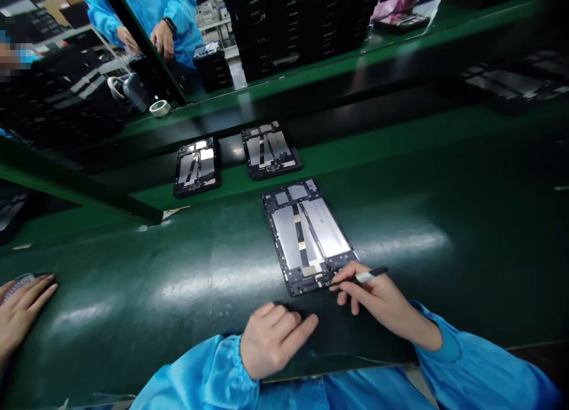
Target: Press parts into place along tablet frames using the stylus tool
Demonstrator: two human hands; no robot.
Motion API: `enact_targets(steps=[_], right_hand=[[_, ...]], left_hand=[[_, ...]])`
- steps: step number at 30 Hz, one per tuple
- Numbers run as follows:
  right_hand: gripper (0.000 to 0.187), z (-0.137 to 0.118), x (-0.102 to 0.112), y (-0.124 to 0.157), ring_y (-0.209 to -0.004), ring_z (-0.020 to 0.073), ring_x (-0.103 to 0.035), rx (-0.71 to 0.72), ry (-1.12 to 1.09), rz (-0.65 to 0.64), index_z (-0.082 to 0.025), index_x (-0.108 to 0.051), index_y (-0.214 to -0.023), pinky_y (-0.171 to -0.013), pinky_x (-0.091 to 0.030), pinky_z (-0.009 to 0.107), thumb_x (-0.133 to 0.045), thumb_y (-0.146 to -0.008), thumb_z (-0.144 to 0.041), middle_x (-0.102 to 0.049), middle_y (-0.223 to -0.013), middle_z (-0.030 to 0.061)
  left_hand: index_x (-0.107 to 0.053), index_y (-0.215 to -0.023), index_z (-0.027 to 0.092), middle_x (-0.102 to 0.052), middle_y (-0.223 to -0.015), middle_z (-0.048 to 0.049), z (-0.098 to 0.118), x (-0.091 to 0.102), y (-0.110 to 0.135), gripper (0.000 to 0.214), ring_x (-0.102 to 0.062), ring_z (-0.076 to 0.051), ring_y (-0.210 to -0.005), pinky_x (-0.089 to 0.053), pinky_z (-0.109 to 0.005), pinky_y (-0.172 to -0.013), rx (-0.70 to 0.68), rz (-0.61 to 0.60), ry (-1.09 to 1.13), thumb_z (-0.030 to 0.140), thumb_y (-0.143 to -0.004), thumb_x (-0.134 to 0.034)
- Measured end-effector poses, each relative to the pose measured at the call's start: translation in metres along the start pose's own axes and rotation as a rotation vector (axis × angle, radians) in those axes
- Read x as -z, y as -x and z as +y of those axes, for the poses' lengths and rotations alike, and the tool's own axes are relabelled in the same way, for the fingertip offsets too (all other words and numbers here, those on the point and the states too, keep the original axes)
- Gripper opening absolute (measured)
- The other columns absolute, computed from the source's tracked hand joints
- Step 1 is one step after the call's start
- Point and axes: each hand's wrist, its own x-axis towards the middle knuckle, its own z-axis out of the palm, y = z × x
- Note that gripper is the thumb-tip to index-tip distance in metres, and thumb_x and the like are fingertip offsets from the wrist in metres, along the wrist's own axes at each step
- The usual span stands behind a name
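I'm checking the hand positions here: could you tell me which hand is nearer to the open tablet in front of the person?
The right hand, which holds a thin tool at the open tablet's near corner. The left hand rests on the green bench, below it.

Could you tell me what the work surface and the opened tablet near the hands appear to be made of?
Work surface: seemingly a smooth green rubber or vinyl mat, given its soft glossy glare. Opened tablet: apparently a dark matte plastic frame holding silvery metal or foil panels that reflect light. Right hand holds a thin black tool.
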Motion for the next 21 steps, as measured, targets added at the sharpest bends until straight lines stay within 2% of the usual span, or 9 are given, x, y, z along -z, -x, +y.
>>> enact_targets(steps=[4, 8, 12, 16, 21], right_hand=[[0.019, -0.005, 0.01, 0.002, -0.065, 0.0158, -0.066, 0.02, 0.162, -0.017, -0.019, -0.061, -0.088, -0.059, -0.052, 0.026, -0.056, -0.095, -0.036, -0.066, -0.075, 0.0013], [0.012, -0.016, 0.008, -0.008, -0.075, 0.0181, -0.065, 0.134, 0.285, 0.011, -0.02, -0.062, -0.085, -0.071, -0.049, 0.03, -0.057, -0.093, -0.027, -0.067, -0.079, 0.0012], [0.011, -0.02, 0.008, -0.017, -0.072, 0.0177, -0.064, 0.13, 0.278, -0.039, -0.02, -0.06, -0.085, -0.065, -0.047, 0.027, -0.058, -0.092, -0.029, -0.065, -0.078, 0.0009], [0.013, -0.016, 0.016, -0.011, -0.061, 0.0162, -0.059, 0.066, 0.383, -0.069, -0.021, -0.057, -0.084, -0.055, -0.042, 0.025, -0.059, -0.09, -0.032, -0.062, -0.073, -0.0003], [0.015, -0.013, 0.017, -0.007, -0.054, 0.0149, -0.055, 0.025, 0.437, -0.102, -0.021, -0.057, -0.082, -0.054, -0.038, 0.026, -0.061, -0.089, -0.033, -0.06, -0.065, -0.0027]], left_hand=[[-0.057, -0.127, 0.019, -0.063, -0.117, -0.0082, 0.016, -0.007, -0.014, 0.031, -0.057, -0.018, -0.094, -0.045, -0.031, -0.073, 0.013, -0.142, 0.004, 0.016, -0.099, -0.044], [-0.057, -0.128, 0.023, -0.059, -0.126, -0.0084, 0.016, -0.015, -0.016, 0.031, -0.055, -0.021, -0.102, -0.045, -0.033, -0.078, 0.036, -0.182, 0.009, 0.021, -0.098, -0.048], [-0.058, -0.127, 0.024, -0.059, -0.127, -0.008, 0.013, -0.016, -0.013, 0.03, -0.054, -0.021, -0.103, -0.043, -0.032, -0.078, 0.039, -0.161, 0.019, 0.022, -0.098, -0.049], [-0.059, -0.125, 0.025, -0.059, -0.126, -0.0069, 0.014, -0.016, -0.013, 0.029, -0.054, -0.021, -0.102, -0.042, -0.032, -0.078, 0.052, -0.137, 0.037, 0.023, -0.098, -0.05], [-0.06, -0.124, 0.025, -0.059, -0.125, -0.0068, 0.014, -0.017, -0.014, 0.027, -0.053, -0.021, -0.102, -0.041, -0.032, -0.08, 0.054, -0.133, 0.05, 0.024, -0.097, -0.052]])
